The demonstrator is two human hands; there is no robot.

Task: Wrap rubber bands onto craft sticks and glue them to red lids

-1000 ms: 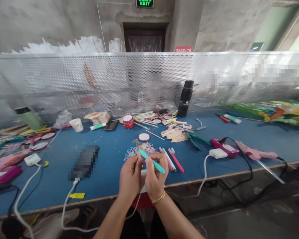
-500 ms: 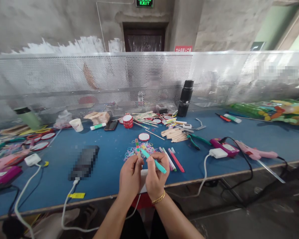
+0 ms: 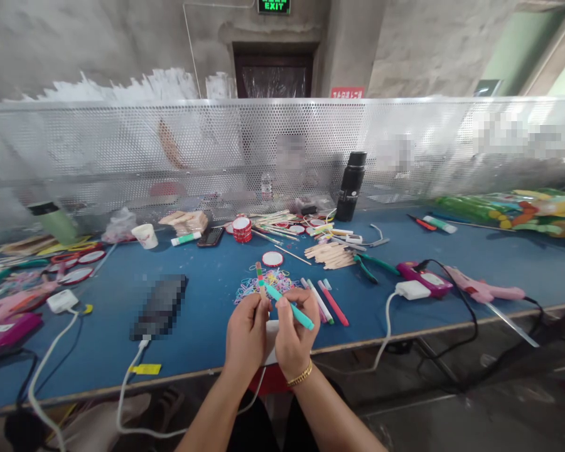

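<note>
Between the fingers of my left hand (image 3: 246,329) stands a wooden craft stick (image 3: 258,271), its upper part coloured in red and green bands. My right hand (image 3: 295,333) is closed round a turquoise marker pen (image 3: 292,306), whose tip touches the stick just below the coloured bands. Behind the hands lies a pile of colourful small rubber bands (image 3: 245,285), with a round white lid with a red rim (image 3: 272,258) beyond it. Several more markers (image 3: 333,302) lie just right of my right hand.
Wooden sticks (image 3: 332,254), green-handled pliers (image 3: 367,269) and a pink glue gun (image 3: 483,287) lie to the right. A black bottle (image 3: 351,186) stands by the perforated metal screen (image 3: 193,144). On the left are a phone on a cable (image 3: 160,307) and a paper cup (image 3: 145,236).
The turquoise marker's tip has shifted slightly left across the stick, and a turquoise mark now shows there. Both hands otherwise stay in place.
</note>
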